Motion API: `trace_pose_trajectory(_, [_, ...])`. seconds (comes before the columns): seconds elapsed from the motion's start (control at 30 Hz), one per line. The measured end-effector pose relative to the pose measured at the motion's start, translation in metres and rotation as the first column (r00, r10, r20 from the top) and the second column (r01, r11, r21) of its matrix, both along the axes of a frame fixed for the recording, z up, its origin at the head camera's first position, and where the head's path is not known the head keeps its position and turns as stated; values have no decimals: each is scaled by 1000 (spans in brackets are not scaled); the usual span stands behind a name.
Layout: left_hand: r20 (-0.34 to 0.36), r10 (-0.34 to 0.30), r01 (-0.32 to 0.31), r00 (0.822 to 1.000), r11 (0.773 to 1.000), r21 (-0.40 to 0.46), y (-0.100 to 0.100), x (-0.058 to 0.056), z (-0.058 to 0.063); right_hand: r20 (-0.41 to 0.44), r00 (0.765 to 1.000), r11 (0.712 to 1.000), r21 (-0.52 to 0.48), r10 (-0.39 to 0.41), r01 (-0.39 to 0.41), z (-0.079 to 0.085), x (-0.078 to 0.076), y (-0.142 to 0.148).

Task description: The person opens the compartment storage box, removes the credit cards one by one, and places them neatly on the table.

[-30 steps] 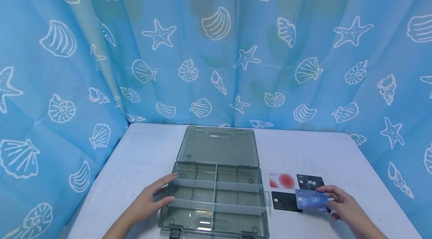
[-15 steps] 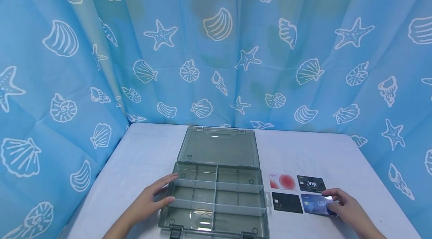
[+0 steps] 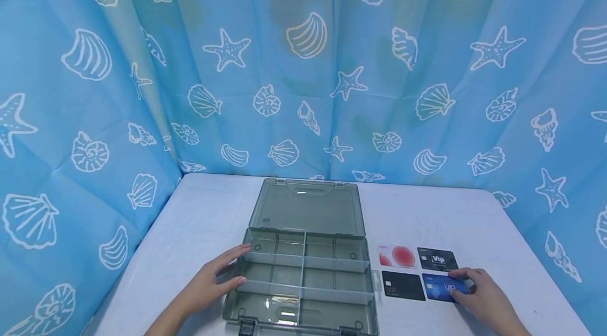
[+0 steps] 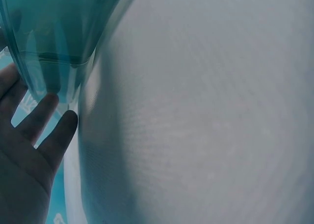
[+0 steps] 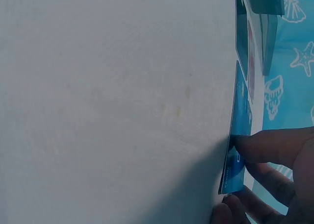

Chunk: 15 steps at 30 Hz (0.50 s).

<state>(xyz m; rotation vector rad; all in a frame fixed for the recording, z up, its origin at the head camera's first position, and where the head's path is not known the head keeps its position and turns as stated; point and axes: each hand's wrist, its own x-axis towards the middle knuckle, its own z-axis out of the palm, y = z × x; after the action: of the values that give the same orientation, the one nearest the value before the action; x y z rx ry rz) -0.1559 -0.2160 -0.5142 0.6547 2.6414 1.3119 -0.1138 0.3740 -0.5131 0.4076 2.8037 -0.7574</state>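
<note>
A grey see-through plastic organizer box [image 3: 277,273] lies with its lid [image 3: 307,208] swung back. My left hand [image 3: 204,286] rests at its left wall, fingers spread and fairly straight; in the left wrist view the fingertips meet the wall. My right hand [image 3: 483,296] has thumb and fingers on the blue VIP card [image 3: 438,287], which lies at the front right of a group of cards. In the right wrist view the thumb is on the card's face, with fingers at its edges. Beside it are a black VIP card [image 3: 403,286], another black card [image 3: 436,259] and a pink-and-white card [image 3: 391,256].
Clear dividers [image 3: 302,267] split the box into several compartments. Two latches [image 3: 246,326] face the table's near side. The white table [image 3: 208,204] is backed by a blue curtain [image 3: 303,78] with shell and starfish prints.
The blue card, overlapping the black cards a second ago, moved right and down to lie beside the front black card. My right hand moved with it; the left stays put.
</note>
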Motion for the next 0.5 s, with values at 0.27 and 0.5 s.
trace_pose_trajectory(0.27, [-8,-4,4,1000,1000,10,1,-2,-1,-15,999,999,-17,-32,32,-5,0,3])
trace_pose_trajectory(0.5, [-3,4,-4,1000,1000,-7,1,-1,0,-10,998,998,-24,-60,59,-8,0,2])
